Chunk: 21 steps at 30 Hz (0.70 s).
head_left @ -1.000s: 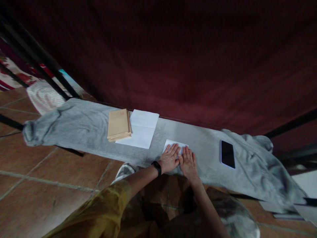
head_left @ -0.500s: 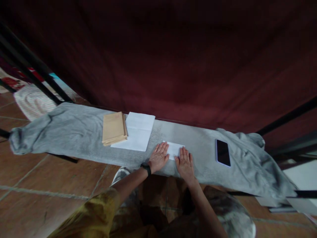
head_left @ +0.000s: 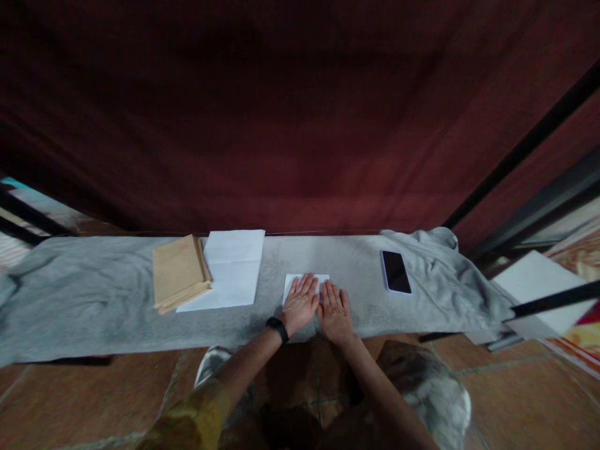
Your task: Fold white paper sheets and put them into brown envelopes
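One small white paper [head_left: 289,282] lies flat near the front of the cloth-covered tabletop [head_left: 360,315], directly under the person's two hands. Its far edge runs left to right; the near part is covered, so its long axis cannot be confirmed from where I stand. Neither hand is nearer, as both are in contact: the left hand [head_left: 301,306] spreads over the middle, and the right hand [head_left: 335,314] lies across the right edge. Both are open and palm down, each with its fingers close together, pointing away from the person; neither is clamped on anything. They lie side by side, thumbs about meeting. A dark wristband [head_left: 278,329] is noted on the left wrist.

To the left, apart from the hands, a larger white sheet [head_left: 237,265] lies flat, a crease running across it. A stack of brown envelopes [head_left: 180,272] overlaps its left side, slightly fanned at the near edge. To the right, well apart, a phone [head_left: 396,272] lies with its dark screen up, just beside bunched grey cloth [head_left: 450,297]. Behind the tabletop hangs a dark red curtain [head_left: 300,144]; below is tiled floor [head_left: 515,394].

Markings: a faint reddish mark on the top envelope, illegible. No brand or label can be read.
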{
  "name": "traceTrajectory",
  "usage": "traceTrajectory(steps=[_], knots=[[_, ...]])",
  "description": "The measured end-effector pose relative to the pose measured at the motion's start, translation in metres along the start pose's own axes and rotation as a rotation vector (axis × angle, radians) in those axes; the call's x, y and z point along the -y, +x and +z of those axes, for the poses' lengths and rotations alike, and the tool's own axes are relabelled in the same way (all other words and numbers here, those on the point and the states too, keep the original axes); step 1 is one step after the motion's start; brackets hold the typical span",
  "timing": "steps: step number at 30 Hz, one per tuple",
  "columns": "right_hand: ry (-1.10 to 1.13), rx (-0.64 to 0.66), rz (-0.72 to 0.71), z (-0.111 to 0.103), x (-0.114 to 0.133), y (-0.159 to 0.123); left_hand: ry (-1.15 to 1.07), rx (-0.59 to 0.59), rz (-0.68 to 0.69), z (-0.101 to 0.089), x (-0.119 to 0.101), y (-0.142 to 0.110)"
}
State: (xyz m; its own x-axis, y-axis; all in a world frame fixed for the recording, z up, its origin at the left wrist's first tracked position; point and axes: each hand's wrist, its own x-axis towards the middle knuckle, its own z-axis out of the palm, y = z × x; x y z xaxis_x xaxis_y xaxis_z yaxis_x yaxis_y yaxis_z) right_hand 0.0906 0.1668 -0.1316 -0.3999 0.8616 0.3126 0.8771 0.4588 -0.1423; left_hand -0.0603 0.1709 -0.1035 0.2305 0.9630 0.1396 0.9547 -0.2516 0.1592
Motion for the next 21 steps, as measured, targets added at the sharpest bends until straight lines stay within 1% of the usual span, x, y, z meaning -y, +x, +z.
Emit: traceTrajectory(steps=[2,4,8,13,17,21], knots=[[0.012,0.009,0.005,0.0,0.0,0.001,0.006,0.006,-0.019,0.002,0.001,0.004],[0.03,-0.001,0.009,0.001,-0.001,0.001,0.021,0.004,-0.043,0.001,0.007,0.004],[0.054,-0.021,0.02,0.0,-0.003,0.0,0.066,-0.002,-0.103,-0.005,0.026,-0.003],[0.053,0.009,0.042,-0.006,-0.005,-0.002,0.104,0.023,-0.172,-0.01,0.043,-0.013],[0.047,0.026,0.04,-0.01,-0.007,-0.007,0.109,0.029,-0.194,-0.008,0.045,-0.012],[0.048,0.004,0.002,-0.012,-0.005,-0.015,0.112,0.01,-0.187,-0.009,0.038,-0.008]])
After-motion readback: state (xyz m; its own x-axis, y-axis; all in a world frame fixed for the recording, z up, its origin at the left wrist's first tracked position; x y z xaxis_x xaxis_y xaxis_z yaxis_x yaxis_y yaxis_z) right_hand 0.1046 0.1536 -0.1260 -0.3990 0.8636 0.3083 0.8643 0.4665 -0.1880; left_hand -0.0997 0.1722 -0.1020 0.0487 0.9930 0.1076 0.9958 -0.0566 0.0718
